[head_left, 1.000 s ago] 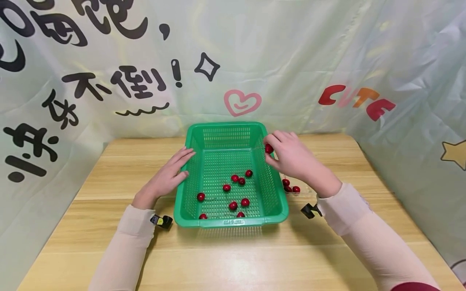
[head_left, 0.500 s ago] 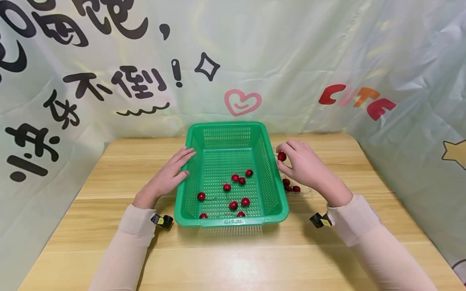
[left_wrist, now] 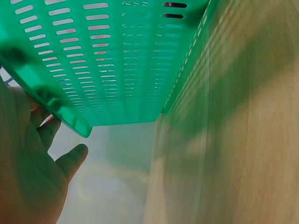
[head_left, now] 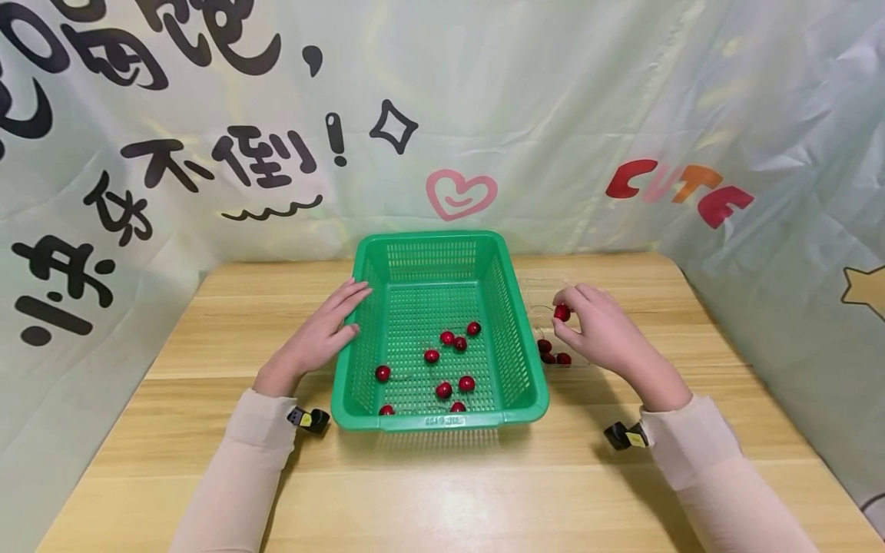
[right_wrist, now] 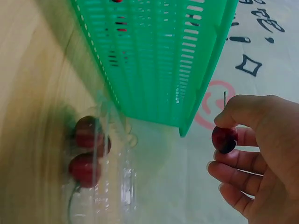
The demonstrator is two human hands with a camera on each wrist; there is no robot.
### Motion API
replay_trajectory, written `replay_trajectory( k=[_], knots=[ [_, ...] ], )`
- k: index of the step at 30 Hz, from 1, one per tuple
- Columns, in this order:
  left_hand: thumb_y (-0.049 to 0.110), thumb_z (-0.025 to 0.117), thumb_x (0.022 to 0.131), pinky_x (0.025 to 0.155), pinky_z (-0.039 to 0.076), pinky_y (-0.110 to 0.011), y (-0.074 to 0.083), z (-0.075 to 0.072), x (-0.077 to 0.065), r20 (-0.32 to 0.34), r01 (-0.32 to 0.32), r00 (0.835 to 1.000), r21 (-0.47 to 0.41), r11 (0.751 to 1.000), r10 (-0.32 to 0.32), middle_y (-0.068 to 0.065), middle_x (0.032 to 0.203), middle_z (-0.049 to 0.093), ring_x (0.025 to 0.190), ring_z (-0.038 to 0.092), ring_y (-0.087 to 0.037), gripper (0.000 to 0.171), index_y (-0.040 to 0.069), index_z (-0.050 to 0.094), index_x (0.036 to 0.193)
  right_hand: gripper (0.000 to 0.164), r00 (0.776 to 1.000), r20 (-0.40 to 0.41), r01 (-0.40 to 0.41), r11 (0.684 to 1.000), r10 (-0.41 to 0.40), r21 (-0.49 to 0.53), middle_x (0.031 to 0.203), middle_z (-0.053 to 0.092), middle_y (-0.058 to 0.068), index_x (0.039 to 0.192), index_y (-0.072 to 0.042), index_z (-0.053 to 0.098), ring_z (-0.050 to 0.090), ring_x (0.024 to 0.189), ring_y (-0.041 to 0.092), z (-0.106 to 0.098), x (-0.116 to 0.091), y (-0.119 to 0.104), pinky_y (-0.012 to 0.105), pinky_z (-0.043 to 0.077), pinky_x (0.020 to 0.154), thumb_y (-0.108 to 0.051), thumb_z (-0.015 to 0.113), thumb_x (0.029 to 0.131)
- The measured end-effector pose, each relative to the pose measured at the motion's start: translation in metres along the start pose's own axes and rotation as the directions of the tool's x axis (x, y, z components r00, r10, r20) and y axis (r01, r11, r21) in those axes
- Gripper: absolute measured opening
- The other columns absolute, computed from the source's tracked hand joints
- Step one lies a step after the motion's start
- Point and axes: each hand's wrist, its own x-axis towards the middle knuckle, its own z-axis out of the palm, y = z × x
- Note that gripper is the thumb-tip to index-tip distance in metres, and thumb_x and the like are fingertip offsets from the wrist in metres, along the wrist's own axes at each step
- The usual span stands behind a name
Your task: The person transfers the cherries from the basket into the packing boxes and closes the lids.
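Observation:
My right hand (head_left: 600, 329) pinches a dark red cherry (head_left: 561, 312) between thumb and fingertips, its thin stem sticking out. It is held above a clear plastic box (right_wrist: 124, 186), right of the green basket (head_left: 442, 422). In the right wrist view, a few cherries (right_wrist: 85, 169) lie inside that box, one with its stem showing. My left hand (head_left: 319, 330) rests on the basket's left rim, fingers laid over the edge and thumb outside, as the left wrist view also shows. Several cherries (head_left: 466, 383) are scattered on the basket floor, mostly toward the near half.
A wooden table (head_left: 442, 499) bears the basket and the box. A pale printed cloth (head_left: 553, 115) with lettering and a pink heart hangs behind and along both sides. The basket's slotted wall (right_wrist: 154, 60) stands close beside the box.
My right hand, still pinching the cherry, has moved from the basket's right rim rightward and toward me, over the clear box. The left hand and the basket have stayed put.

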Motion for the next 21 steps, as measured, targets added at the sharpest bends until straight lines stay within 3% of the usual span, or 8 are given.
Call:
replay_trajectory(
  k=[8, 12, 15, 21],
  knots=[
    [0.015, 0.048, 0.095, 0.112, 0.021, -0.060, 0.000, 0.001, 0.002, -0.003, -0.009, 1.000, 0.002, 1.000, 0.009, -0.009, 0.158, 0.027, 0.147, 0.012, -0.035, 0.059, 0.007, 0.035, 0.152, 0.012, 0.993, 0.060, -0.107, 0.994, 0.106, 0.010, 0.091, 0.055, 0.005, 0.097, -0.008, 0.057, 0.054, 0.082, 0.025, 0.005, -0.017, 0.015, 0.041, 0.046, 0.074, -0.012, 0.063, 0.088],
    [0.015, 0.048, 0.094, 0.113, 0.020, -0.060, 0.000, 0.001, 0.002, 0.001, -0.001, 1.000, 0.001, 1.000, 0.001, -0.008, 0.159, 0.026, 0.149, 0.009, -0.030, 0.059, 0.008, 0.035, 0.152, 0.017, 0.985, 0.096, -0.145, 0.989, 0.144, 0.002, 0.093, 0.056, 0.007, 0.101, -0.006, 0.059, 0.055, 0.083, 0.026, 0.006, -0.023, 0.020, 0.044, 0.048, 0.075, -0.014, 0.065, 0.088],
    [0.015, 0.048, 0.094, 0.113, 0.020, -0.060, 0.000, 0.001, 0.002, 0.003, 0.007, 1.000, -0.001, 1.000, -0.007, -0.007, 0.159, 0.026, 0.149, 0.007, -0.025, 0.060, 0.008, 0.035, 0.152, 0.020, 0.981, 0.115, -0.154, 0.988, 0.154, -0.006, 0.094, 0.058, 0.009, 0.104, -0.003, 0.061, 0.057, 0.085, 0.027, 0.008, -0.026, 0.023, 0.046, 0.049, 0.076, -0.014, 0.067, 0.088],
    [0.015, 0.047, 0.095, 0.112, 0.021, -0.060, 0.000, 0.001, 0.001, 0.002, 0.009, 1.000, 0.002, 1.000, -0.009, -0.007, 0.159, 0.026, 0.149, 0.008, -0.027, 0.059, 0.008, 0.035, 0.152, 0.022, 0.978, 0.154, -0.137, 0.990, 0.139, -0.023, 0.094, 0.062, 0.009, 0.106, -0.002, 0.063, 0.060, 0.084, 0.028, 0.011, -0.030, 0.025, 0.049, 0.051, 0.076, -0.013, 0.069, 0.088]
  ],
)
